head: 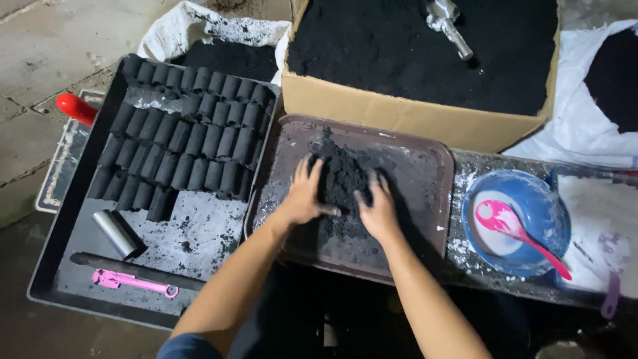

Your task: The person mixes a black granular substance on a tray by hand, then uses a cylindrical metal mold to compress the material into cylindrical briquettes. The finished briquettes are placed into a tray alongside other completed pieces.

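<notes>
A single head-worn camera looks steeply down, close above the brown tray point(425, 159) at the person's front.

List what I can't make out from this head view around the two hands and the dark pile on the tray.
- Left hand and right hand: palms face down on the black pile, so anything held under them is hidden.
- Brown tray: its near edge is covered by both forearms.
- Cardboard box: top cut off by the frame edge, as is the metal tool in it.
- Blue bowl: its white contents are too blurred to identify.
</notes>
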